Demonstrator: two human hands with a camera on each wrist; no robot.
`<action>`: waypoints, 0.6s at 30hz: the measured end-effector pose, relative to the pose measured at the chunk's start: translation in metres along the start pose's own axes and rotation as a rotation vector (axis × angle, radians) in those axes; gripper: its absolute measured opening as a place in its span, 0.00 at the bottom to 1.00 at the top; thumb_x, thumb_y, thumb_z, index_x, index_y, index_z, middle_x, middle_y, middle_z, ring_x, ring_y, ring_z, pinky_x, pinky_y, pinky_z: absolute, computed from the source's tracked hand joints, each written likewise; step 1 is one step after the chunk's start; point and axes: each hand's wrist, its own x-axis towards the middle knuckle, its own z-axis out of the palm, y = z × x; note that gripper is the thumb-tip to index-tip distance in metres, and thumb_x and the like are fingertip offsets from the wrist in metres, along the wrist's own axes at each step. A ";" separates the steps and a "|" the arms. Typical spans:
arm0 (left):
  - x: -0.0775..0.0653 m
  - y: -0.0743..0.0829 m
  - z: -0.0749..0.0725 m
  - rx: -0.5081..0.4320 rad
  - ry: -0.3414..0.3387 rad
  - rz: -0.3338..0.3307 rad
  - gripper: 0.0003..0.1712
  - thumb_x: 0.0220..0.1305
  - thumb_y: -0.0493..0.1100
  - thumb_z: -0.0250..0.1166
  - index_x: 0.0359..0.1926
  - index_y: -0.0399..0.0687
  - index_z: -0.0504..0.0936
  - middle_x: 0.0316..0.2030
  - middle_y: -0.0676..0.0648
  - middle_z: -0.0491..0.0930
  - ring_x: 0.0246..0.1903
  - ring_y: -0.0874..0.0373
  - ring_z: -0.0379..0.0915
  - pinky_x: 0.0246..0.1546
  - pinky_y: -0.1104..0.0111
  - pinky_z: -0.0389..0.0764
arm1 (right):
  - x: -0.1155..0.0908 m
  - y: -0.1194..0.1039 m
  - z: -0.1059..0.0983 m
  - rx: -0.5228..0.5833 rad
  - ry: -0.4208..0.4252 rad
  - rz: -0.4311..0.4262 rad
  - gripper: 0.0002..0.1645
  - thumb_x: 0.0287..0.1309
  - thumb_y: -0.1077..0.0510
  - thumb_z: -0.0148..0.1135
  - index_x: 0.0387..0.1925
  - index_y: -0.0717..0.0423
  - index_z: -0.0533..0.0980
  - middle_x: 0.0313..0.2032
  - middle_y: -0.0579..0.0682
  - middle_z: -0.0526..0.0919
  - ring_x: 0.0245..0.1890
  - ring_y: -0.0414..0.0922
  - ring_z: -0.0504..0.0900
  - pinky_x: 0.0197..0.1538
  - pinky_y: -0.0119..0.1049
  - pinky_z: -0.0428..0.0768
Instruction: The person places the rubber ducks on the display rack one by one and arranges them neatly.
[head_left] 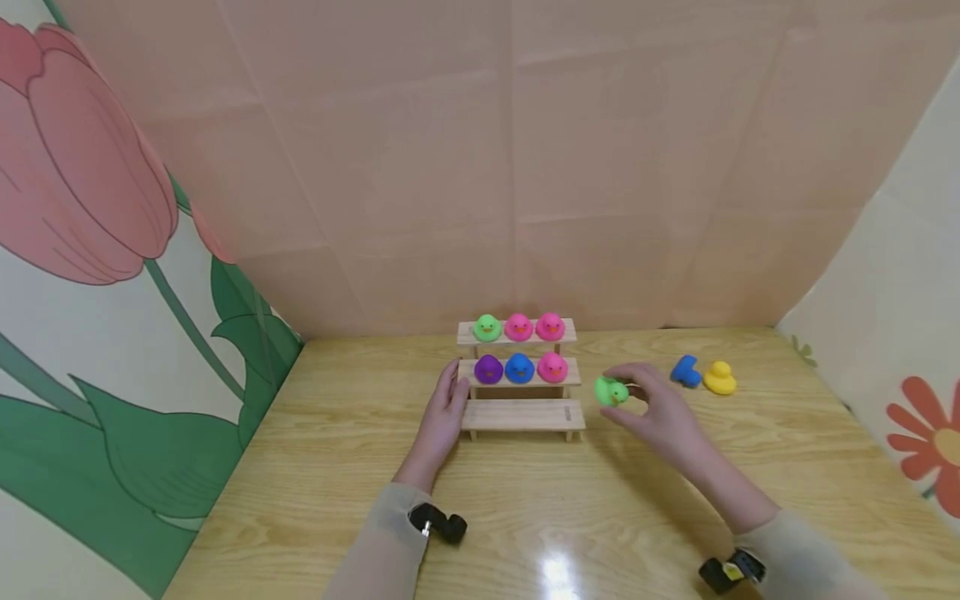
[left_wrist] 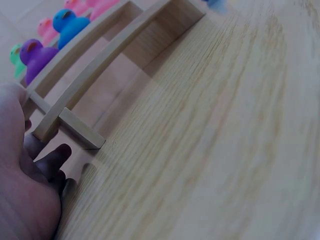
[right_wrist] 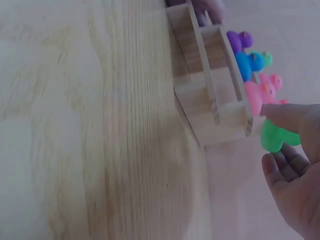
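A three-step wooden stand point(head_left: 522, 414) stands on the table. My left hand point(head_left: 444, 414) grips its left end; in the left wrist view the fingers point(left_wrist: 56, 159) reach around the end of a step. To the right of the stand, my right hand point(head_left: 660, 412) pinches a green rubber duck point(head_left: 611, 392) between thumb and fingers, above the table. On the top step sit a green duck point(head_left: 487, 327) and two pink ducks point(head_left: 519, 327). A purple duck point(head_left: 489, 369), a blue duck point(head_left: 519, 367) and another pink duck point(head_left: 552, 367) line the middle step. The lowest step is bare.
Right of my right hand, a blue duck point(head_left: 686, 372) lies tipped over beside an upright yellow duck point(head_left: 719, 378). The wood-grain table point(head_left: 555, 500) ends at a brown backdrop point(head_left: 517, 167) behind the stand. Patterned side panels point(head_left: 885, 317) flank it.
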 end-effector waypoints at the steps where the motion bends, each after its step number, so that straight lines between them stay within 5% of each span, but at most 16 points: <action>1: 0.000 0.000 0.000 -0.001 -0.001 0.000 0.39 0.88 0.65 0.51 0.89 0.57 0.57 0.77 0.35 0.72 0.77 0.39 0.68 0.80 0.43 0.64 | 0.000 -0.002 0.002 0.006 -0.007 0.007 0.29 0.64 0.65 0.82 0.64 0.60 0.80 0.60 0.56 0.81 0.59 0.51 0.79 0.66 0.47 0.84; 4: 0.001 -0.001 0.000 0.002 0.000 0.002 0.39 0.88 0.65 0.51 0.89 0.57 0.57 0.77 0.35 0.72 0.77 0.39 0.68 0.80 0.43 0.64 | 0.001 -0.006 0.009 0.035 -0.028 0.025 0.29 0.65 0.65 0.81 0.63 0.61 0.79 0.60 0.57 0.81 0.62 0.54 0.80 0.68 0.53 0.82; 10: 0.002 -0.003 0.000 -0.012 -0.006 0.014 0.39 0.89 0.64 0.51 0.89 0.56 0.57 0.78 0.35 0.70 0.78 0.39 0.66 0.81 0.43 0.63 | 0.004 -0.014 0.024 0.093 -0.053 0.017 0.27 0.64 0.67 0.80 0.61 0.60 0.78 0.61 0.55 0.83 0.62 0.54 0.82 0.68 0.42 0.82; 18: 0.001 -0.001 -0.001 -0.019 -0.014 0.001 0.38 0.89 0.64 0.51 0.89 0.59 0.56 0.81 0.37 0.67 0.79 0.41 0.64 0.81 0.46 0.62 | 0.009 -0.026 0.043 0.108 -0.083 -0.043 0.29 0.59 0.73 0.82 0.59 0.60 0.79 0.58 0.53 0.85 0.59 0.52 0.84 0.67 0.56 0.83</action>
